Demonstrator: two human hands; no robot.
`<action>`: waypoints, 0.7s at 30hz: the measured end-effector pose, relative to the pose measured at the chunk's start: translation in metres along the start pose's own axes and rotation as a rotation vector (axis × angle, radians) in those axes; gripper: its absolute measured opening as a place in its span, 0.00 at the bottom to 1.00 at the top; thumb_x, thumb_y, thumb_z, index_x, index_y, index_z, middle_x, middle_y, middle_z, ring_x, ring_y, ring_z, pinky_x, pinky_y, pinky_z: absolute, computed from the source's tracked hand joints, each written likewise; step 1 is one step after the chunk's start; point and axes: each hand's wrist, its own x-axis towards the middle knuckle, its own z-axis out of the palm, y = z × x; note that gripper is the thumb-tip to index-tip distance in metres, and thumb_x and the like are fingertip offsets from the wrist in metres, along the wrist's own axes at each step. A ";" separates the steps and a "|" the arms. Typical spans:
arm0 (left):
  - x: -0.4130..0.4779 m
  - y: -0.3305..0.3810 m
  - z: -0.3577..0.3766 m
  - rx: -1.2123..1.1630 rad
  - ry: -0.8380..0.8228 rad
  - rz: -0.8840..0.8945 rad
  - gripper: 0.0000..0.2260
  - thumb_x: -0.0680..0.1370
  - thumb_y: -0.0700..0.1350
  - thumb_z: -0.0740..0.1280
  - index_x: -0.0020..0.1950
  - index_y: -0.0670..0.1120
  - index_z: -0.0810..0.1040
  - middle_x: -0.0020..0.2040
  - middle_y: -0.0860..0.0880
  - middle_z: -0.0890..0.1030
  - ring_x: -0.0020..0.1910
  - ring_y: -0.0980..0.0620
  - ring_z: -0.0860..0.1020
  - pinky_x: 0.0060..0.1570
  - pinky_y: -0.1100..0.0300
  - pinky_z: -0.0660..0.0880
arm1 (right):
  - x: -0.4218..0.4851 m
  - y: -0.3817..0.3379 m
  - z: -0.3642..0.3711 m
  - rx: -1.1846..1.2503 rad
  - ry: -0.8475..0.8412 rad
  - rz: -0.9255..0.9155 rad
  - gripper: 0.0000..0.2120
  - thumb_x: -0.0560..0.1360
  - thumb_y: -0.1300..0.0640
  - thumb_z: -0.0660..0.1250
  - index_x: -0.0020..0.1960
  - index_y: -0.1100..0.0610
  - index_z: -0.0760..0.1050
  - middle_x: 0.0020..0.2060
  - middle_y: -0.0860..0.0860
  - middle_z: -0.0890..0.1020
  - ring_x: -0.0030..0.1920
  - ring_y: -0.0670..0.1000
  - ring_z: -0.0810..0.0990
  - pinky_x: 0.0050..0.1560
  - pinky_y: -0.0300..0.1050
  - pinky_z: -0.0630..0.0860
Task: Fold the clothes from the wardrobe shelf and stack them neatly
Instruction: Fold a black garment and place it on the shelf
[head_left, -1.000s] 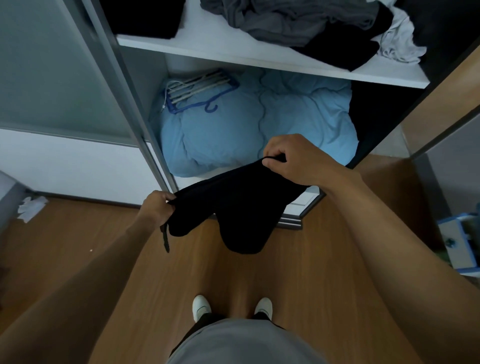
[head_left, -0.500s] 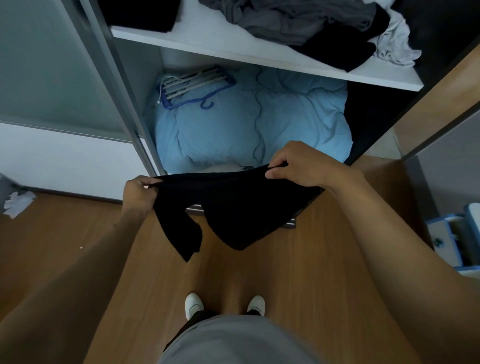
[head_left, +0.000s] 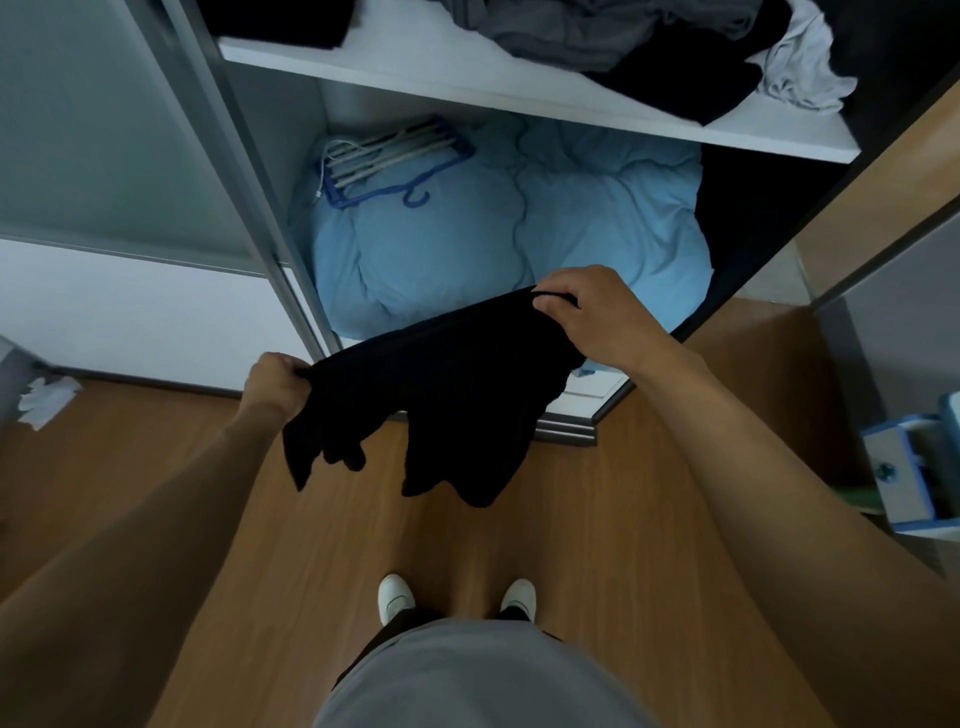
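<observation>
A black garment hangs stretched between my hands in front of the wardrobe, its lower part drooping in loose folds above the floor. My left hand grips its left end. My right hand pinches its upper right edge, higher and further back. On the white wardrobe shelf lies a jumbled pile: a grey piece, a black piece and a light grey piece. A folded black item sits at the shelf's left end.
Under the shelf a light blue duvet fills the compartment, with a bundle of hangers on it. The sliding door frame stands to the left. Crumpled white paper lies on the wooden floor. A blue-and-white box is at right.
My hands have pulled the black garment wider apart and turned it; the cloth has shifted and now droops in two bunches. The view has tilted slightly.
</observation>
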 end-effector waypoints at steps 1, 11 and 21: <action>-0.001 0.002 -0.003 -0.133 0.065 -0.022 0.14 0.74 0.28 0.60 0.52 0.37 0.84 0.50 0.38 0.84 0.53 0.39 0.81 0.54 0.54 0.77 | -0.001 -0.001 0.000 0.041 -0.017 0.017 0.10 0.80 0.65 0.62 0.52 0.60 0.83 0.49 0.53 0.85 0.51 0.50 0.81 0.57 0.42 0.76; -0.007 0.031 -0.022 -0.430 0.087 -0.045 0.15 0.73 0.29 0.57 0.41 0.41 0.82 0.39 0.43 0.81 0.37 0.49 0.78 0.36 0.61 0.75 | 0.005 -0.002 0.005 0.007 -0.210 0.244 0.17 0.72 0.73 0.55 0.51 0.69 0.80 0.47 0.65 0.83 0.48 0.61 0.82 0.45 0.43 0.74; -0.006 0.038 -0.020 -0.217 -0.172 0.151 0.15 0.80 0.34 0.62 0.49 0.49 0.86 0.43 0.53 0.83 0.41 0.55 0.81 0.38 0.65 0.74 | 0.002 0.004 0.006 -0.027 -0.209 0.330 0.21 0.70 0.42 0.73 0.42 0.62 0.82 0.36 0.56 0.84 0.37 0.53 0.83 0.41 0.49 0.78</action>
